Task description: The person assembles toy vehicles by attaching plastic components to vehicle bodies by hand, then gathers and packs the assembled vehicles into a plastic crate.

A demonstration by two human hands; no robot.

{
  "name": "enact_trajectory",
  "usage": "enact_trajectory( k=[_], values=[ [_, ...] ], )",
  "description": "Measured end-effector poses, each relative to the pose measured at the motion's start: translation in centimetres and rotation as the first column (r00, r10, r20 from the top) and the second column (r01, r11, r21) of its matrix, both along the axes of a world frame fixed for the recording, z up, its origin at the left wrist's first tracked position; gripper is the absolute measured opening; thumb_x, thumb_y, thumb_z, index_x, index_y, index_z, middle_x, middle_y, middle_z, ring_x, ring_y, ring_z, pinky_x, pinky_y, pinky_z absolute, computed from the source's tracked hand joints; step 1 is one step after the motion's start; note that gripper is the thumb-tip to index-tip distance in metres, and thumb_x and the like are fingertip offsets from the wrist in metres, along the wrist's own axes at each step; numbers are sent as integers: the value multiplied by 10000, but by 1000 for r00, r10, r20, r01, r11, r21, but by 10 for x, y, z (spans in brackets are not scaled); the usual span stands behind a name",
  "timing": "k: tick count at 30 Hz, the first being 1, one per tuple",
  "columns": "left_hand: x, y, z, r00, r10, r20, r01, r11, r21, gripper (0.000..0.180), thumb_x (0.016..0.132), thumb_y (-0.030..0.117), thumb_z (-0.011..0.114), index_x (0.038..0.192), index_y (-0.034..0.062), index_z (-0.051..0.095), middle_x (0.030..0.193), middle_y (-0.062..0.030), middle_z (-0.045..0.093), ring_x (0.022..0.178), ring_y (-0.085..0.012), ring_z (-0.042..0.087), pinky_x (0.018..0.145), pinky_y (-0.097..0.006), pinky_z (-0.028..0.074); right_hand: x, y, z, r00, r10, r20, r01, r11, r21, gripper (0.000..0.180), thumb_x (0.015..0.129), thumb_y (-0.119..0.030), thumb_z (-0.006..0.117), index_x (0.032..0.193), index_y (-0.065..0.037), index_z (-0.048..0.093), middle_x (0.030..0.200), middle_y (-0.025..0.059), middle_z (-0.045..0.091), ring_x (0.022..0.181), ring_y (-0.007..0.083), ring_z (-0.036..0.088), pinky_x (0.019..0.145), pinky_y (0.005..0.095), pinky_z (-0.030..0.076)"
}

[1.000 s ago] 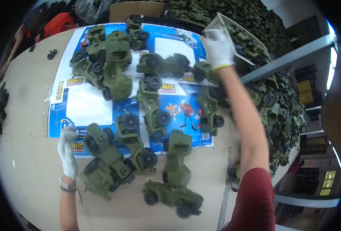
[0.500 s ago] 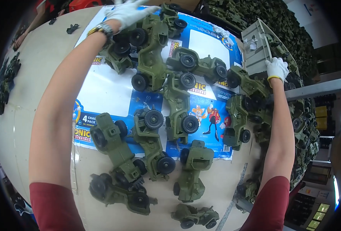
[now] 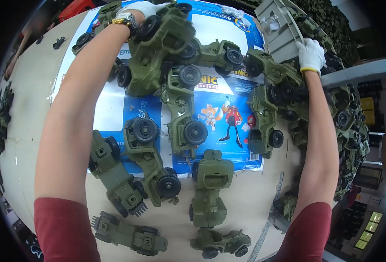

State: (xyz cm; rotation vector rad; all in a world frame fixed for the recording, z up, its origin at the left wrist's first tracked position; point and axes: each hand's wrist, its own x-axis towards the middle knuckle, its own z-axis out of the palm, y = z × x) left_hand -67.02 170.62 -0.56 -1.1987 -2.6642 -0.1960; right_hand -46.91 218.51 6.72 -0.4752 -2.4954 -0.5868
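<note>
At the top left, my gloved left hand [image 3: 146, 8] is closed on the far end of an olive-green toy jeep [image 3: 156, 54], which looks tilted and slightly smeared by motion; most of the fingers are hidden behind it. At the far right, my gloved right hand [image 3: 310, 54] grips the edge of a grey plastic crate [image 3: 284, 46]. Several more toy jeeps lie about, some tipped over. Of these, one jeep [image 3: 210, 187] stands in front and another [image 3: 186, 111] rests on the blue printed cardboard [image 3: 221, 139].
A large heap of green toy parts [image 3: 343, 148] fills the right side, crossed by a grey metal bar [image 3: 356, 72]. Small dark parts [image 3: 3, 113] lie along the table's left side. Another person's arm [image 3: 16, 54] shows at the upper left, near a red object [image 3: 76, 9].
My left hand, spread above the jeeps before, has closed on one and shifted it. My right hand stays on the crate edge. The whole view has moved slightly.
</note>
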Motion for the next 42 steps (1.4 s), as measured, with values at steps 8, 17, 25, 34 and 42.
enact_trajectory(
  k=[8, 17, 25, 34, 42],
  values=[
    [42, 50, 21, 940, 330, 83, -302, 921, -247, 807, 823, 301, 748, 1536, 336, 372, 1168, -159, 698, 1033, -325, 695, 864, -457, 577, -30, 63, 77, 995, -49, 82, 50, 999, -14, 362, 861, -463, 665, 1050, -172, 770, 1100, 100, 731, 1048, 334, 677, 905, 457, 528],
    [12, 40, 8, 913, 374, 161, -308, 892, -330, 1058, 750, 264, 819, 1588, 387, 184, 1205, -186, 680, 1041, -347, 686, 869, -471, 567, -25, -162, 102, 979, 160, 128, -123, 958, -260, 415, 922, -460, 622, 1155, -130, 717, 1124, 170, 717, 1041, 339, 685, 835, 460, 545],
    [17, 35, 5, 946, 270, 179, -192, 912, -362, 1137, 706, 85, 774, 1612, 301, 121, 1164, -178, 698, 1036, -319, 695, 816, -428, 571, -64, -123, 92, 927, 374, -29, -353, 844, -403, 318, 887, -401, 680, 953, -92, 716, 997, 169, 720, 972, 348, 674, 832, 434, 522],
    [77, 30, 24, 953, 202, 226, -115, 931, -347, 639, 1006, 213, 477, 1567, 414, 245, 1174, -162, 696, 980, -341, 706, 830, -470, 550, -112, -152, 1, 987, 146, 69, -124, 960, -252, 473, 950, -547, 543, 1159, -136, 649, 1070, 195, 725, 1022, 400, 684, 877, 537, 471],
    [144, -3, 18, 945, 179, 273, -82, 939, -333, 787, 918, 35, 511, 1568, 398, 254, 1113, -69, 722, 952, -305, 705, 807, -413, 567, -57, -203, -15, 988, 151, 19, -144, 968, -204, 340, 969, -438, 574, 1016, -107, 637, 866, 175, 738, 868, 383, 717, 814, 513, 467]
  ],
)
